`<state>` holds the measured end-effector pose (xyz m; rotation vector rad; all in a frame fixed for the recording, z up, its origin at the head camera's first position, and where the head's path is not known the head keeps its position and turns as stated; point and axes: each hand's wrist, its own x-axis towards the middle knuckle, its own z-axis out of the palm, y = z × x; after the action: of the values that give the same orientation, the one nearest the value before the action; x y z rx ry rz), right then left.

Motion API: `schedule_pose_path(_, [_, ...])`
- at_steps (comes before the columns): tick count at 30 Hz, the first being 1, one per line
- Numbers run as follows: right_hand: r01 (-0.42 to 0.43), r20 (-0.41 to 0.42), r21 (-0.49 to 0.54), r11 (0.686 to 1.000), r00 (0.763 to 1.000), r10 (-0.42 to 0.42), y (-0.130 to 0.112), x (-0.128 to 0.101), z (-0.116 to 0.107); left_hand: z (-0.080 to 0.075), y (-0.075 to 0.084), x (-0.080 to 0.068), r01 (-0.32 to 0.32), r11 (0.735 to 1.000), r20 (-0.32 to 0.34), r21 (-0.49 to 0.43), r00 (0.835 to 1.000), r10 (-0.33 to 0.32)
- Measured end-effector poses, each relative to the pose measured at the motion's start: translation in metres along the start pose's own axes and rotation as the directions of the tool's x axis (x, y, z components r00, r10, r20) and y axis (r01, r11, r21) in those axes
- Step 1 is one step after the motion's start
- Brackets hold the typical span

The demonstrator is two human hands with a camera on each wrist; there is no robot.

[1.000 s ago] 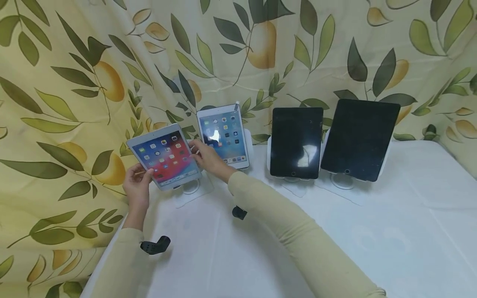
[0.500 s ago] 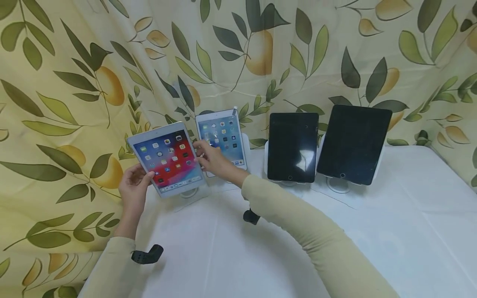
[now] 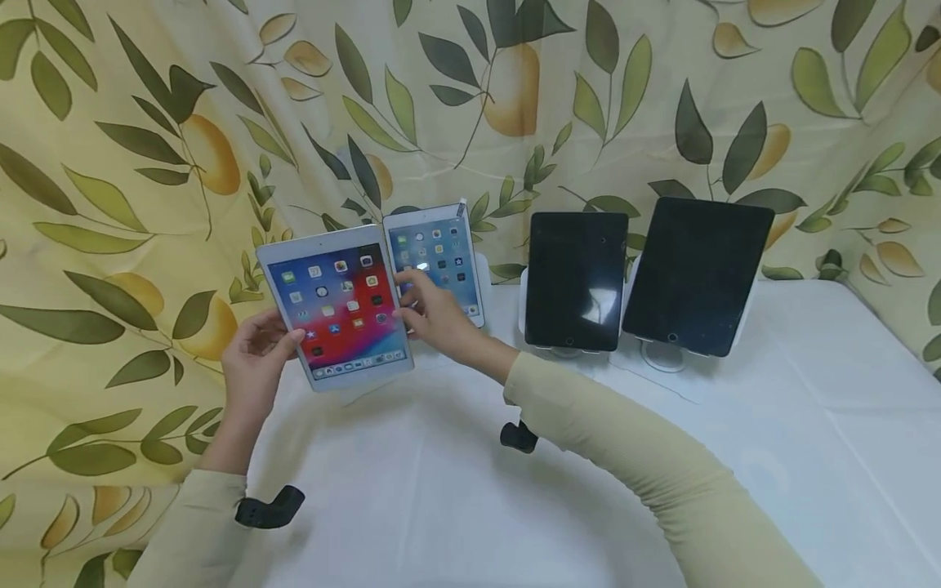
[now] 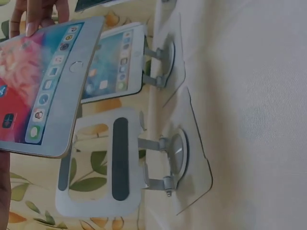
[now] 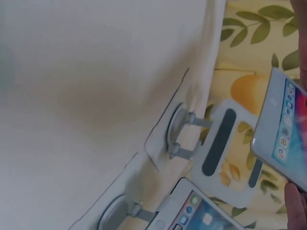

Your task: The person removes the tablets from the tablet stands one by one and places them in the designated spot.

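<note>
Near the far left corner of the desk (image 3: 456,506), both hands hold a lit tablet (image 3: 336,305) in the air, clear of its stand. The left hand (image 3: 253,367) grips the tablet's left edge, thumb over the front bezel and fingers behind, so the screen stays unobstructed and faces the person. The right hand (image 3: 434,318) takes the right edge, fingers curled at the rim; how far they wrap behind I cannot tell from the head view. A two-sided hold like this keeps the thin slab level and stops it twisting.

The left wrist view shows why the tablet counts as lifted: the empty white stand (image 4: 108,165) sits below it with its dark grip strips bare, its hinge and round foot on a clear base plate. That cradle leans back, as it would to prop a screen toward a viewer.

Just to the right, along the far edge, a second lit tablet (image 3: 435,261) rests in its own stand, partly hidden by the right hand. Further right stand a dark tablet (image 3: 576,280) and a larger dark tablet (image 3: 694,273), both leaning back on stands and just beside each other. The row lines the far edge against the leaf-print curtain (image 3: 147,163), leaving the near part of the white cloth free for the arms.
</note>
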<state>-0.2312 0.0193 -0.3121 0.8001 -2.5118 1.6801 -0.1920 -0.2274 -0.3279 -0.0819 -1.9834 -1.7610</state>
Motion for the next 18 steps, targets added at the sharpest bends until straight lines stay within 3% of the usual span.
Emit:
schedule_pose_path(5, [-0.052,-0.025,0.057,0.997,0.998,0.053,-0.006,-0.016,-0.002,0.0,0.006,-0.002,0.047,0.999,0.06,0.003,0.997,-0.047])
schedule_pose_path(12, [-0.149,-0.017,0.143,0.978,0.988,0.153,-0.006,-0.035,-0.003,-0.003,0.01,-0.007,0.07,0.992,0.189,0.109,0.978,-0.09])
schedule_pose_path(18, [-0.232,0.006,0.172,0.957,0.972,0.234,-0.006,-0.046,-0.006,-0.001,0.01,-0.016,0.247,0.969,0.233,0.003,0.942,-0.241])
